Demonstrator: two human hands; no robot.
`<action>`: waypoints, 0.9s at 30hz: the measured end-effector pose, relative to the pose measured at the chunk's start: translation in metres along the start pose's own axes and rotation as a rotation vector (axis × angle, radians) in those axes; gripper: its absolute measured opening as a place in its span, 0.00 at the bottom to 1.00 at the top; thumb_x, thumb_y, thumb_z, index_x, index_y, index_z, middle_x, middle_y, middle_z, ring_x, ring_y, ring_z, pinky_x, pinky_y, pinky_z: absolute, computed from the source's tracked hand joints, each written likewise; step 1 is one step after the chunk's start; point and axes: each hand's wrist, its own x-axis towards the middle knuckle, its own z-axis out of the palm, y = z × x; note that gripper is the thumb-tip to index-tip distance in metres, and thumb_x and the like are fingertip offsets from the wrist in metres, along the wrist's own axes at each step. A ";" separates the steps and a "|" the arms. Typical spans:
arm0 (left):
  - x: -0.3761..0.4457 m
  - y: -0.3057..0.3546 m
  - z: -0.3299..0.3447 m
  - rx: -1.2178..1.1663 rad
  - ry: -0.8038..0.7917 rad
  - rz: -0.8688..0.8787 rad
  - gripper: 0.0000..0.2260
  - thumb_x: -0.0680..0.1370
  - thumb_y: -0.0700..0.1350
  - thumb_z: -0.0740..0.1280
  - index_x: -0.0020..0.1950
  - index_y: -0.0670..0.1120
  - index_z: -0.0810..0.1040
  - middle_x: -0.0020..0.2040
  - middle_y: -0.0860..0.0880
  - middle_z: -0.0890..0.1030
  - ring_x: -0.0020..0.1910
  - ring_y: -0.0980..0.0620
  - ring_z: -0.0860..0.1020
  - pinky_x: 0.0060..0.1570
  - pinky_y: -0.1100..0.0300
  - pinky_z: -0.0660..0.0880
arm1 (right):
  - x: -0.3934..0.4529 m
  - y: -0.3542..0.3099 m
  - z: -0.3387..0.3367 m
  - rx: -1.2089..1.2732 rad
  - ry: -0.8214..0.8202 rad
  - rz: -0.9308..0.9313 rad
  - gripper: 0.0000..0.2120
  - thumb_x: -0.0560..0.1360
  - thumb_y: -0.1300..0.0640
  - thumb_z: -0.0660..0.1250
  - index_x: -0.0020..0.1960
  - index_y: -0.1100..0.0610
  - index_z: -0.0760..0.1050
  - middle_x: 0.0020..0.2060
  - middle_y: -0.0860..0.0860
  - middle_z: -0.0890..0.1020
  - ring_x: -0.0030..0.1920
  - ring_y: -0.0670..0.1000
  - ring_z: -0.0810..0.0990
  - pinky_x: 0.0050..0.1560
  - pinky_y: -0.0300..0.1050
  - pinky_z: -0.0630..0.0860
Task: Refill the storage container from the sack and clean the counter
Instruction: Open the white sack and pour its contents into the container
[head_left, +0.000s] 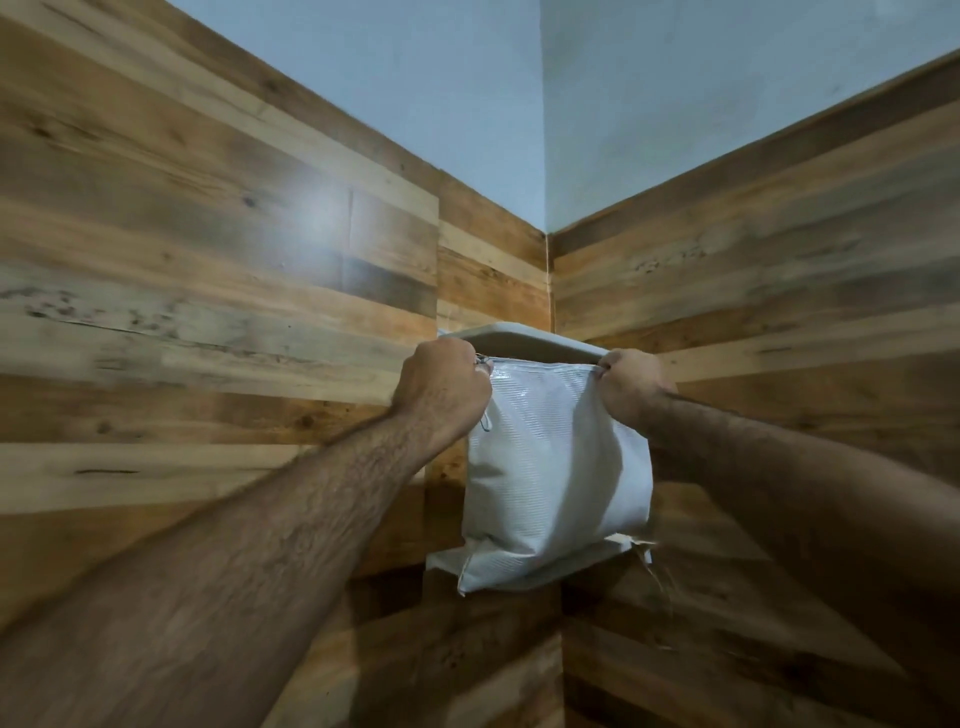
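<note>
Gripping the white woven plastic sack (556, 467) by its two top corners, you had both hands reaching up into the corner of the wood-panelled walls (208, 260). Your left hand (441, 387) was curled tight round the left corner, and your right hand (631, 382) pinched the right corner, so the stitched top edge ran taut and level between your fingers (480, 366). The sack's bulk hung straight down below your fingers, with its long axis upright. Its bottom sat on, or just above, the lower pale corner shelf (587, 558); I could not tell which. A second pale corner shelf (519, 340) lay right behind and just above your knuckles. Both hands were about equally near the sack, one at each end of the edge. I judged the refill had barely begun, since no storage container or worktop showed here. The next move likely turned on drawing the sack toward you, clear of the upper shelf, while you kept the top edge level.
</note>
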 end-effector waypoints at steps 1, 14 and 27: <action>-0.012 0.009 -0.007 -0.012 -0.006 -0.001 0.22 0.86 0.49 0.66 0.33 0.48 0.69 0.34 0.51 0.71 0.36 0.50 0.74 0.31 0.59 0.60 | -0.011 0.003 -0.015 -0.012 -0.006 -0.001 0.13 0.82 0.59 0.61 0.52 0.54 0.86 0.49 0.54 0.85 0.49 0.58 0.84 0.50 0.51 0.83; -0.314 0.116 -0.026 -0.133 -0.456 -0.046 0.21 0.83 0.51 0.68 0.33 0.45 0.70 0.39 0.44 0.82 0.45 0.39 0.81 0.35 0.54 0.62 | -0.293 0.156 -0.110 -0.322 -0.433 0.111 0.12 0.83 0.53 0.63 0.54 0.54 0.85 0.49 0.54 0.85 0.46 0.57 0.83 0.42 0.41 0.73; -0.669 0.160 0.014 -0.113 -0.810 -0.218 0.16 0.85 0.53 0.66 0.47 0.42 0.83 0.46 0.39 0.86 0.47 0.37 0.83 0.43 0.50 0.71 | -0.590 0.308 -0.085 -0.645 -0.811 0.289 0.14 0.81 0.60 0.62 0.56 0.59 0.86 0.55 0.56 0.88 0.57 0.59 0.88 0.55 0.54 0.85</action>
